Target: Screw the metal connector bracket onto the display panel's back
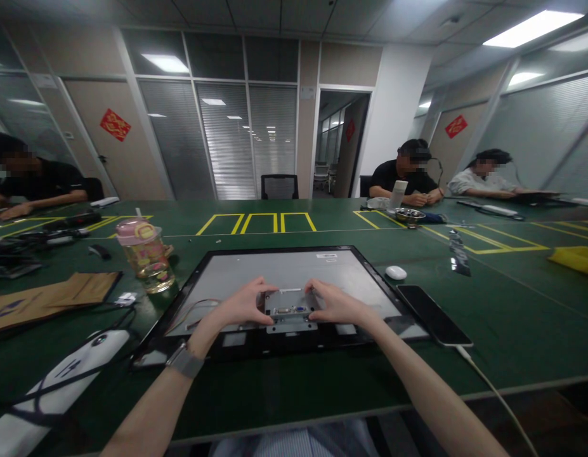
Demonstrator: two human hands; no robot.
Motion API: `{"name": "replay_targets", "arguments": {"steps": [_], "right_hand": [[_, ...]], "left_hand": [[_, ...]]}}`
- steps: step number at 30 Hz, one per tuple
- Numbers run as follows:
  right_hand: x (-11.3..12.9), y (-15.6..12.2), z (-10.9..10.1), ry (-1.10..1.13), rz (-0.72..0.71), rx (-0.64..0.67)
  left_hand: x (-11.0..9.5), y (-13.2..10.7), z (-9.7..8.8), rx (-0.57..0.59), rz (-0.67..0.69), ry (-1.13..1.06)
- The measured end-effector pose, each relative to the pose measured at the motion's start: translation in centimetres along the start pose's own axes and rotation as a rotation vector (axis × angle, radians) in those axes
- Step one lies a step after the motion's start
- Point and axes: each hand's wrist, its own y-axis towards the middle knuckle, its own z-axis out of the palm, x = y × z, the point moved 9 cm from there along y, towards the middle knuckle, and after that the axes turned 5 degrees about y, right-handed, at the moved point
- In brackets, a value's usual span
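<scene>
A flat display panel [227,266] with a black frame and grey back lies on the green table in front of me. Over its near middle part is a small metal bracket [288,299] with video connector ports along its near side. My left hand [248,303] grips the bracket's left edge between thumb and fingers. On the opposite side, my right hand [329,301] grips its right edge the same way. Whether the bracket rests on the panel or is slightly raised, I cannot tell. Thin wires [193,306] run across the panel left of my left hand.
Right of the panel lie a phone [434,314] with a cable and a white earbud case [396,273]. To the left stand a drink cup [146,257], a brown paper bag [51,298] and a white power bank-like device [65,381]. Several people sit across the table.
</scene>
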Motion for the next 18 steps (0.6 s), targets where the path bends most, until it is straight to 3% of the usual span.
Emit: {"name": "replay_targets", "arguments": {"steps": [18], "right_hand": [[-0.49, 0.13, 0.51, -0.017, -0.008, 0.010]], "left_hand": [[0.09, -0.04, 1.00, 0.070, -0.022, -0.075]]}}
